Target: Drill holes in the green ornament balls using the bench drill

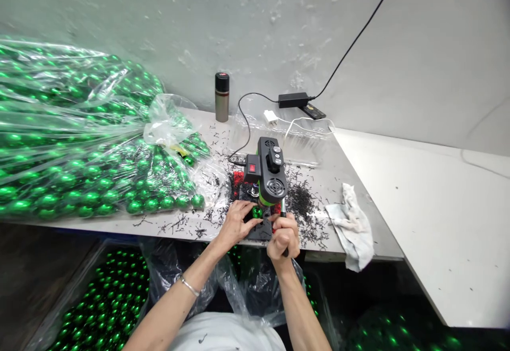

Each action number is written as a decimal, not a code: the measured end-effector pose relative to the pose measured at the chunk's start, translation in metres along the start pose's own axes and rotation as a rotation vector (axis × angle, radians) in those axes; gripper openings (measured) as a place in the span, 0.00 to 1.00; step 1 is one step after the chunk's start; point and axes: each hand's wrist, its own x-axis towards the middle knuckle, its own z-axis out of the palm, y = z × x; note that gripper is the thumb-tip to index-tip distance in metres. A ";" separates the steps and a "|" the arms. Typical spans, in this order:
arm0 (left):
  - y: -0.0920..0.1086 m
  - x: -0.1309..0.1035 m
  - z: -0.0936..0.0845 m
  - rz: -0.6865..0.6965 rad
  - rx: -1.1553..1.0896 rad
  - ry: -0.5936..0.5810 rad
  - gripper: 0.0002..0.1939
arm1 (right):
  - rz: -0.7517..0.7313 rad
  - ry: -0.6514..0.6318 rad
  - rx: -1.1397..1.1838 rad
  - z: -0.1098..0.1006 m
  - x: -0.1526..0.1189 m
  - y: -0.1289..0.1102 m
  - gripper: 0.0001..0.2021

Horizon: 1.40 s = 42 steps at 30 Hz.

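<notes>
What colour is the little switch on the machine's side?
Red, in the head view.

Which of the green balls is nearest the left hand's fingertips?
The green ball at the black machine, between thumb and fingers of the left hand; the other balls lie massed in clear plastic.

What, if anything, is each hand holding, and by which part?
The left hand holds a shiny green ball by its sides, between fingers and thumb. The right hand grips a silver metal lever by its black handle.
</notes>
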 end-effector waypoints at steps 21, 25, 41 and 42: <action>-0.008 -0.020 -0.062 -0.032 0.322 -0.005 0.27 | 0.239 0.085 0.088 -0.008 0.052 -0.037 0.18; -0.049 0.055 -0.110 -0.398 0.608 0.058 0.17 | 0.213 0.108 0.097 -0.006 0.044 -0.032 0.18; -0.048 0.061 -0.138 -0.530 -0.164 0.096 0.25 | 0.191 0.106 0.137 -0.004 0.038 -0.028 0.16; -0.041 0.054 -0.134 -0.540 -0.354 0.119 0.26 | 0.193 0.106 0.136 -0.004 0.039 -0.029 0.16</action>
